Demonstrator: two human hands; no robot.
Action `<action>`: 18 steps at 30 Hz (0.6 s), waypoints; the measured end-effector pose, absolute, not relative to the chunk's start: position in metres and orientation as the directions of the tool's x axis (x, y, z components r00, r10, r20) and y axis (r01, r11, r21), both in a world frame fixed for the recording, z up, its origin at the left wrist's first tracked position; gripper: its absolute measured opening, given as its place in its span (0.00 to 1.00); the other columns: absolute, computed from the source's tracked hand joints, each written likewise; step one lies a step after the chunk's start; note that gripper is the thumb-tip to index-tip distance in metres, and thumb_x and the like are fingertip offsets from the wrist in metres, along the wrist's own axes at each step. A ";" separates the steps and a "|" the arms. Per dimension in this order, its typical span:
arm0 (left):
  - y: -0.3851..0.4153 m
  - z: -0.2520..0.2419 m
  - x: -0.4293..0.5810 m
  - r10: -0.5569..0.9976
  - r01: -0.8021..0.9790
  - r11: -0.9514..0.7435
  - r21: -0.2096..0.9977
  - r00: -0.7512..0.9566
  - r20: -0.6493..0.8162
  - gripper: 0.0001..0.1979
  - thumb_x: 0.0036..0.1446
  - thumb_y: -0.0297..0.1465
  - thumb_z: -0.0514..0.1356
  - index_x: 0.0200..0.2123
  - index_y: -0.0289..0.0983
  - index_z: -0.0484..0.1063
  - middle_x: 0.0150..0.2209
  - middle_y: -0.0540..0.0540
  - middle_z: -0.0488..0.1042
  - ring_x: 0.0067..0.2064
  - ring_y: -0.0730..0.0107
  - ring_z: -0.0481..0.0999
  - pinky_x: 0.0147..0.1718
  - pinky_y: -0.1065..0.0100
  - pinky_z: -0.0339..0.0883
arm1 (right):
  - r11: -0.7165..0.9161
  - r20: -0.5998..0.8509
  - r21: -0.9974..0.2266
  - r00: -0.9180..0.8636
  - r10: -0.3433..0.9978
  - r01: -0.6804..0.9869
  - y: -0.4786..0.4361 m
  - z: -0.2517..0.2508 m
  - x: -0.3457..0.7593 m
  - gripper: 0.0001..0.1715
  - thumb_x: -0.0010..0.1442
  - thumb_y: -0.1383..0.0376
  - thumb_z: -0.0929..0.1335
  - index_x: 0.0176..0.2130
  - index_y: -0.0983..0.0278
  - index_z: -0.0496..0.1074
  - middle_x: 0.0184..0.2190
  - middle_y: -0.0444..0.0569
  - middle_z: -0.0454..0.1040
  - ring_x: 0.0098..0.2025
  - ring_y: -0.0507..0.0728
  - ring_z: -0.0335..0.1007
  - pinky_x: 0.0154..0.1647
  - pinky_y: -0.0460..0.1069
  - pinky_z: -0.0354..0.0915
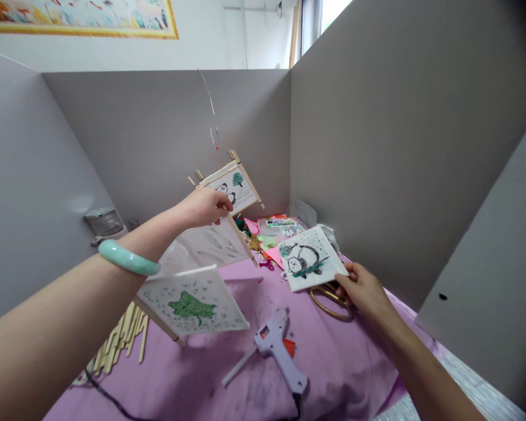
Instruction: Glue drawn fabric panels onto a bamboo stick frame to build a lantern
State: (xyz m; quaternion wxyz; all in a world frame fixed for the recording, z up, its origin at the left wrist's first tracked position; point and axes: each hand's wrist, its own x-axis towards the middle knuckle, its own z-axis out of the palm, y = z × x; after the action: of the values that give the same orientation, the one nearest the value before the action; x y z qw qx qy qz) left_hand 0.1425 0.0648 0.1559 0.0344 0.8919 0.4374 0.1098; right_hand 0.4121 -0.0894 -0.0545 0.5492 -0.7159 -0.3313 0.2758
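Note:
My left hand (209, 207), with a pale green bangle on its wrist, is closed at the upper corner of a wood-edged panel (219, 242) with faint grey strokes. Just behind it a framed panda picture (240, 186) hangs tilted from a red thread. Nearer to me is a white panel with a green painted shape (193, 307), under my left forearm. On the other side, my right hand (363, 286) pinches the lower right corner of a small white canvas with a painted panda (307, 260). Brass-handled scissors (333, 304) lie below that canvas.
A lilac glue gun (278, 345) with a glue stick lies on the pink cloth (228, 403). Several wooden sticks (123, 342) are at left, near a dark cable (109, 397). Coloured paper scraps (272, 254) lie behind. Grey partitions (166, 117) enclose the table; a clear jar (105, 222) stands left.

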 end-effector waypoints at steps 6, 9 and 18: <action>0.074 0.152 0.141 0.794 0.775 -0.607 0.176 0.582 0.176 0.13 0.49 0.29 0.57 0.38 0.39 0.77 0.22 0.50 0.75 0.26 0.71 0.75 0.30 0.71 0.65 | 0.005 -0.158 -0.957 0.534 0.830 -0.291 -0.100 -0.052 0.404 0.05 0.53 0.73 0.66 0.32 0.64 0.67 0.26 0.51 0.78 0.27 0.54 0.76 0.28 0.45 0.74; 0.079 0.150 0.140 0.790 0.774 -0.612 0.163 0.587 0.176 0.14 0.50 0.29 0.57 0.39 0.38 0.77 0.22 0.50 0.75 0.26 0.71 0.75 0.31 0.71 0.65 | 0.108 -0.152 -0.821 0.396 0.906 -0.561 -0.105 -0.053 0.387 0.10 0.51 0.74 0.69 0.36 0.67 0.70 0.31 0.52 0.79 0.30 0.54 0.77 0.32 0.47 0.75; 0.071 0.151 0.143 0.803 0.781 -0.596 0.189 0.572 0.169 0.14 0.51 0.28 0.56 0.40 0.36 0.76 0.23 0.49 0.76 0.25 0.72 0.74 0.27 0.73 0.66 | -0.101 -0.310 -0.519 0.077 0.948 -0.849 -0.114 -0.036 0.304 0.07 0.54 0.79 0.67 0.35 0.71 0.70 0.26 0.50 0.77 0.24 0.50 0.74 0.29 0.46 0.74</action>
State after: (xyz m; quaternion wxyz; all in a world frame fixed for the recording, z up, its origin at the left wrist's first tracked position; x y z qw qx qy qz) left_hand 0.1429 0.0710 0.1507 0.0467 0.8852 0.4472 0.1193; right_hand 0.3035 -0.1135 -0.0362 0.6657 -0.3085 -0.0802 0.6747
